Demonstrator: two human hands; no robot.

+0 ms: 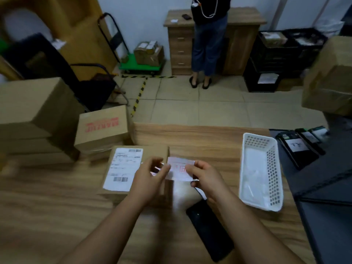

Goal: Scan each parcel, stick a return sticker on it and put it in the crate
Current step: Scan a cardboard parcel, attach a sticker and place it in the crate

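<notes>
Two hands pinch sticker (181, 169) | left hand (150, 177), right hand (204, 179) grips closed | parcel (133, 168) long axis runs toward frame top

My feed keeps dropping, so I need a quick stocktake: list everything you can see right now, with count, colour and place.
parcel: one, brown with white label, on the table under the hands
return sticker: one, white with red print, held over the parcel
phone: one, black, on the table near the right forearm
basket: one, white, table's right side
table: one, wood grain
cardboard boxes: several, brown, stacked left
black crates: several, far right by the wall
standing person: one, at the far cabinet
left hand: pinches the sticker's left edge
right hand: pinches its right edge
</notes>
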